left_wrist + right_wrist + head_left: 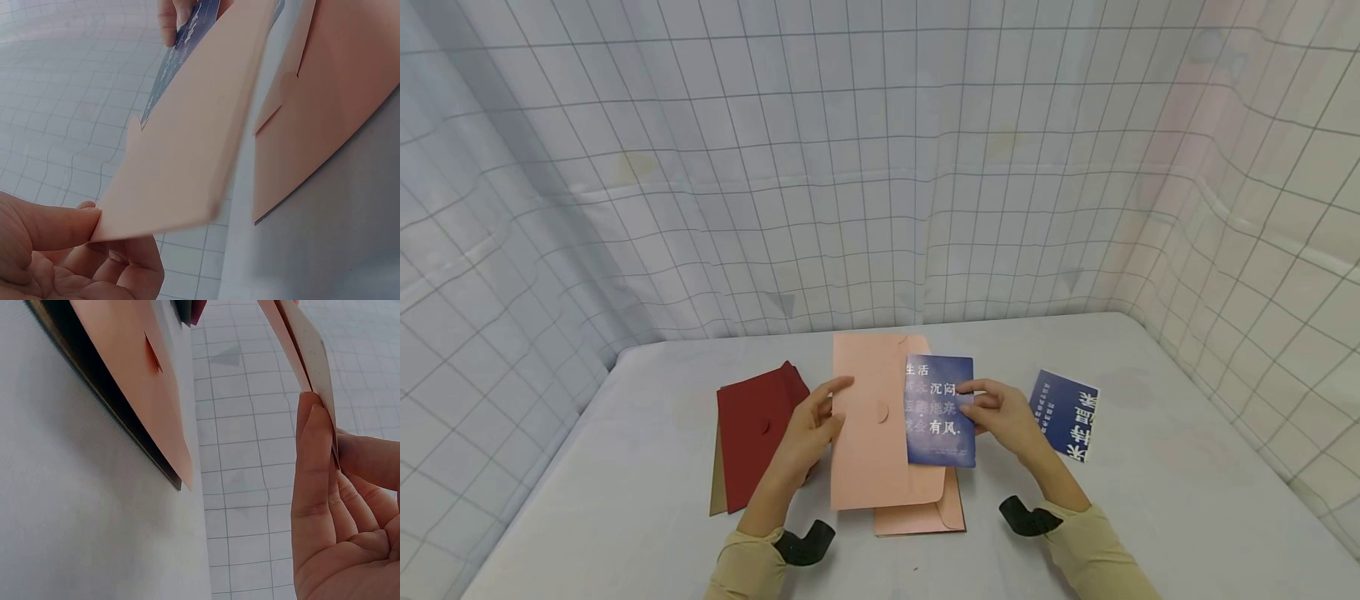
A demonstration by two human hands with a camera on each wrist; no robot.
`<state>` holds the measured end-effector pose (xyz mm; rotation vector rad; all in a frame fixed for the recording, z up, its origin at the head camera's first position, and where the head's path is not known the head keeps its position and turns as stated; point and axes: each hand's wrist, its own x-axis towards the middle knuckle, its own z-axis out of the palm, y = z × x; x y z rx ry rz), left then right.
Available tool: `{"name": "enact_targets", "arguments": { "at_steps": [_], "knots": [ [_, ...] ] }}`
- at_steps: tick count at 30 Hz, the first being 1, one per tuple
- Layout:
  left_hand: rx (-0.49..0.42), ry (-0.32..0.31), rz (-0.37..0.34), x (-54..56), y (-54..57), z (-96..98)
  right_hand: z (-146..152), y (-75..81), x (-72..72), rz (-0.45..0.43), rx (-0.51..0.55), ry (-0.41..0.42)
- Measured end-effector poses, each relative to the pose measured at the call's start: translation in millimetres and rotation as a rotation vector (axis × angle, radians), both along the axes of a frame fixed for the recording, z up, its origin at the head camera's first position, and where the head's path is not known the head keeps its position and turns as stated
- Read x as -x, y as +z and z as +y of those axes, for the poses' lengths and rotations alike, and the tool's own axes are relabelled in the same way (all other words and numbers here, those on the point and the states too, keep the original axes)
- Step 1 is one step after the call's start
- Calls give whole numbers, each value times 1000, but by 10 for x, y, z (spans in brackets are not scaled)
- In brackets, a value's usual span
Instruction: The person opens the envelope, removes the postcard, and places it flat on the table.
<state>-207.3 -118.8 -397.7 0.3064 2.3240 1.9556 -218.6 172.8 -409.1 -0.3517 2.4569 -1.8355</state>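
I'm seeing the blue card (pixel 936 446) mid-frame, its left edge tucked into the pink envelope (pixel 867 454); the right hand's (pixel 1009 418) fingers pinch its right edge, seemingly leaving the mouth unobstructed. The left hand (pixel 805 433) pinches the envelope's left edge, presumably bracing it above the worktop (pixel 1187 517).

- Left part of the tabletop (pixel 1180 517), in from its left edge: envelope stack (pixel 743 442).
- Above the middle, between left hand (pixel 805 429) and right hand (pixel 1006 417): raised envelope (pixel 867 458).
- Partly in that envelope's right side: inner card (pixel 942 417).
- Beneath, on the tabletop: lower envelope (pixel 917 520).
- Toward the right edge: outer card (pixel 1062 412).
- Behind the far edge: curtain (pixel 850 233).
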Motion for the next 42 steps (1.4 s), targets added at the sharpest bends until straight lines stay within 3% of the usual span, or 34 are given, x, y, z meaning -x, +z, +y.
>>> {"name": "enact_targets", "arguments": {
  "at_steps": [25, 42],
  "knots": [
    [5, 0, 11, 1, 9, -25, 29, 24, -20, 12, -10, -10],
    [19, 33, -1, -2, 31, -54, 37, 36, -4, 12, -47, -37]
  ]
}}
